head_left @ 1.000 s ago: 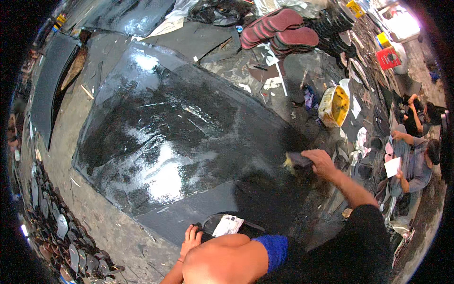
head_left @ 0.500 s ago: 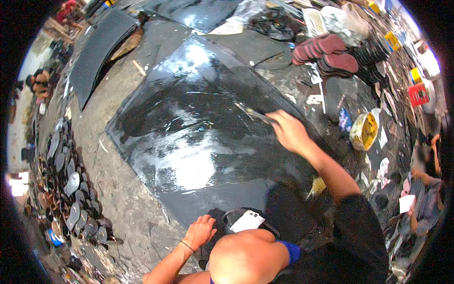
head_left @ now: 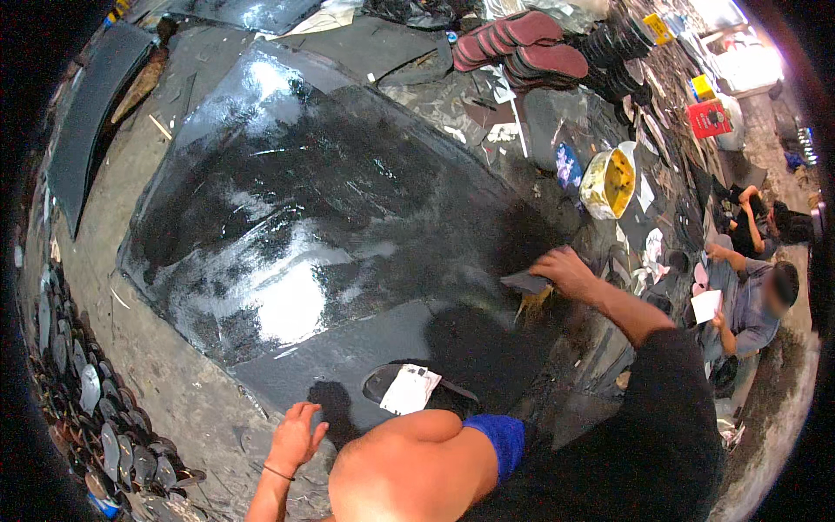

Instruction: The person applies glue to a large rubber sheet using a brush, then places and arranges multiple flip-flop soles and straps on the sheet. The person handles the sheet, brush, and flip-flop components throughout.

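A large black sheet (head_left: 287, 200) lies on the ground before me, its surface wet and glossy with brush-like streaks. A duller strip without shine runs along its near side. My right hand (head_left: 570, 277) grips a flat grey spreader (head_left: 525, 281) at the sheet's right edge. Just below the spreader is a yellow, ragged clump (head_left: 534, 304), partly hidden by the hand. Beside my bent knee, my left hand (head_left: 297, 438) hovers with fingers loosely apart and nothing in them. A black sandal (head_left: 376, 379) with a white paper (head_left: 410, 389) on it rests by the knee.
A round tub with yellow stuff (head_left: 608, 184) stands to the right. Beyond it are stacked dark red soles (head_left: 532, 45). Many dark soles (head_left: 113, 448) lie heaped at left, below a curved black sheet (head_left: 91, 113). Another person (head_left: 752, 309) sits at far right holding a white piece.
My right hand has swept the spreader from the middle of the sheet toward me and to its right edge. The whole view has turned rightward. My left hand remains near the knee.
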Demonstrator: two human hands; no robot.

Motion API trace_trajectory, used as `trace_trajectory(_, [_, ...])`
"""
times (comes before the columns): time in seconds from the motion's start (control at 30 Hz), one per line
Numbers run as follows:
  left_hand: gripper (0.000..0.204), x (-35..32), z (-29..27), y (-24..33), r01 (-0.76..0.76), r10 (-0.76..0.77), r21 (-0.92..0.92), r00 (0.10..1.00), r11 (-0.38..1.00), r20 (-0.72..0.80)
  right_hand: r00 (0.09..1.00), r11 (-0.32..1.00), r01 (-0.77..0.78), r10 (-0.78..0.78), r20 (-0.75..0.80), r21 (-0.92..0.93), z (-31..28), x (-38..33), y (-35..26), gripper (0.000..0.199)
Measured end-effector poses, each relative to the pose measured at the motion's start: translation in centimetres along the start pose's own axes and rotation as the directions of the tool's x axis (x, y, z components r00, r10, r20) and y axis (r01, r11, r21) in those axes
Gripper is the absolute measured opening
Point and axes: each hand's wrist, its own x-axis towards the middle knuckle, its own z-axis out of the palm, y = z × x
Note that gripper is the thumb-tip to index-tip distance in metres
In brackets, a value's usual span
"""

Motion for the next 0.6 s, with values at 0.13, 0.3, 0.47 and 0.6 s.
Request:
trace_trajectory(0.13, [0.038,-2.0,-1.6,-2.3,0.036,-0.030,0.094,0.998,0.995,-0.056,0.898,0.881,-0.312,0.395,-0.192,0.356,4.2,-5.9,-4.5,0.048])
trace_trajectory(0.3, [0.037,-7.0,0.3,-6.3,0.150,-0.142,0.025,0.967,0.988,-0.212,0.716,0.713,-0.416,0.639,-0.281,0.564,3.8,5.9,-14.4,0.034])
trace_trajectory(0.47, [0.047,-9.7,9.1,-8.4,0.129,-0.258,-0.457,0.938,0.880,-0.232,0.916,0.889,-0.165,0.299,-0.268,0.428,-2.8,19.3,-29.9,0.029])
trace_trajectory(0.6, [0.074,-8.3,17.7,-5.5,-0.008,-0.508,-0.862,0.805,0.507,-0.306,0.951,0.956,0.089,0.002,-0.310,0.278,-4.3,25.5,-42.8,0.027])
